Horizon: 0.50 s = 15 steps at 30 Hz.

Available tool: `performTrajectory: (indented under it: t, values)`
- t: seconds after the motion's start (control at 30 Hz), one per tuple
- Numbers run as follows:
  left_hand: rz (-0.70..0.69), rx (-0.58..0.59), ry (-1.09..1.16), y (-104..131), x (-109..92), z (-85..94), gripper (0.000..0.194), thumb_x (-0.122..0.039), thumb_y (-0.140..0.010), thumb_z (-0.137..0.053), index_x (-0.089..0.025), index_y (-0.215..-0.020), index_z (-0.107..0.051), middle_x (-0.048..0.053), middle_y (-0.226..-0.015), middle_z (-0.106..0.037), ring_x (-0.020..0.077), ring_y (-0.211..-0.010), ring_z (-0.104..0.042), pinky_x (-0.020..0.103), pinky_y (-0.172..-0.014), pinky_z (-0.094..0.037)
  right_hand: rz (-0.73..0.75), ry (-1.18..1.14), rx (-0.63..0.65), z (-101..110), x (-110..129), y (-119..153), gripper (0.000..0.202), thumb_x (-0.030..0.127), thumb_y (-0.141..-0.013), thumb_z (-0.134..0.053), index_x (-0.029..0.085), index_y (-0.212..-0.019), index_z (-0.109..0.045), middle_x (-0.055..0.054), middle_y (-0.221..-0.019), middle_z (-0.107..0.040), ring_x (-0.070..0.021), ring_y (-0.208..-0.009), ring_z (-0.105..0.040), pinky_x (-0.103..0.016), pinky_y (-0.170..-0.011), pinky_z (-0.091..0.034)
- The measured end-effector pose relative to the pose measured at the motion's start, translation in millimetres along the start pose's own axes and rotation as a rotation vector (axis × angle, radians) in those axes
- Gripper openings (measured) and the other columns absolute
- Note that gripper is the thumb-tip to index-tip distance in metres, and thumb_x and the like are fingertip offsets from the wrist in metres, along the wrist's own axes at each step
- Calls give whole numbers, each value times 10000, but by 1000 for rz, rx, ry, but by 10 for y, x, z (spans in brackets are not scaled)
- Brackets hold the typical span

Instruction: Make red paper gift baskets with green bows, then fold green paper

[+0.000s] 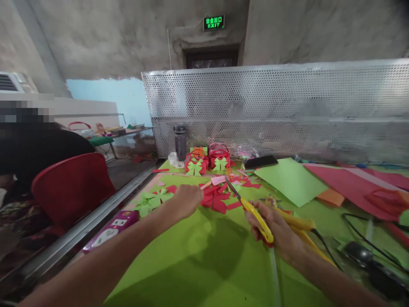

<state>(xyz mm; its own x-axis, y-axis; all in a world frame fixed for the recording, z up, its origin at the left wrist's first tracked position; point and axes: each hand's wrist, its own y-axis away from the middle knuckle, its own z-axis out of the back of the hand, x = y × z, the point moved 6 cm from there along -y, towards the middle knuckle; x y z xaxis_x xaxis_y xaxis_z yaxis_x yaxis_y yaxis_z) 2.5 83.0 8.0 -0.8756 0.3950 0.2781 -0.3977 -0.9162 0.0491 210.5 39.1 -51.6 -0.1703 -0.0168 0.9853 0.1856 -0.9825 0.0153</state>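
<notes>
My right hand (268,221) is wrapped round the yellow-handled scissors (255,215), whose dark blades point up and to the left. My left hand (188,198) is closed, fingers toward the middle of the table. At its fingertips is a small light pink piece (218,180), of felt or paper, close to the scissors' tips; the exact grip is hard to make out. Below and beyond lie red cut pieces (219,202). Left of my left hand is a pile of green cut pieces (156,199).
Small red bags (220,157) with green bows stand at the back beside a dark bottle (180,143). A phone (261,162), green sheet (292,181) and red sheets lie right. A yellow corded tool (297,221) rests by my right wrist; a purple box (111,230) lies left. A person sits far left.
</notes>
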Motion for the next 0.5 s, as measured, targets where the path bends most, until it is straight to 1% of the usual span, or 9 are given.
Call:
performTrajectory:
  t: [0.03, 0.1, 0.2, 0.27, 0.37, 0.43, 0.5]
  values:
    - [-50, -12, 14, -71, -108, -23, 122, -174, -871, -548, -121, -862, -657, 92, -850, -679, 206, -801, -643, 332, -707, -489, 1, -6, 2, 1, 8, 1, 397, 429, -754, -602, 211, -1050, -452, 64, -549, -509, -119, -463, -457, -220, -412, -294]
    - [-146, -37, 31, -160, -288, -78, 132, -158, -859, -539, -144, -830, -667, 104, -832, -687, 223, -802, -647, 311, -688, -464, -2, -24, -2, 7, 22, 9, 429, 425, -761, -601, 224, -1106, -446, 65, -564, -507, -120, -472, -459, -222, -414, -299]
    - [-253, -52, 46, -196, -456, -157, 200, -123, -862, -487, -169, -794, -670, 98, -779, -686, 232, -762, -646, 314, -662, -439, -8, -47, -16, 15, 36, 25, 449, 435, -774, -585, 236, -1152, -447, 61, -555, -511, -125, -468, -462, -224, -402, -289]
    - [-295, -53, 56, -207, -515, -197, 245, -82, -857, -457, -169, -766, -667, 100, -738, -679, 235, -729, -639, 325, -648, -428, -16, -62, -28, 15, 36, 31, 477, 434, -763, -590, 231, -1169, -444, 61, -545, -521, -129, -464, -471, -219, -398, -289]
    - [-334, -49, 82, -254, -571, -246, 256, -60, -845, -471, -173, -712, -658, 97, -699, -667, 232, -728, -629, 336, -654, -429, -19, -110, -38, 4, 36, 32, 513, 441, -739, -605, 217, -1171, -441, 67, -543, -520, -127, -464, -482, -215, -411, -318]
    - [-345, -44, 109, -296, -588, -261, 220, -94, -861, -497, -175, -728, -652, 70, -714, -662, 208, -747, -622, 334, -683, -449, -15, -134, -41, 0, 46, 30, 512, 443, -723, -620, 214, -1149, -453, 71, -540, -510, -121, -461, -482, -207, -404, -314]
    - [-326, -45, 145, -335, -561, -231, 143, -196, -891, -525, -160, -812, -640, 37, -781, -654, 169, -749, -614, 333, -706, -481, -3, -139, -48, 3, 70, 30, 501, 437, -710, -637, 210, -1123, -467, 68, -534, -513, -120, -461, -482, -199, -390, -297]
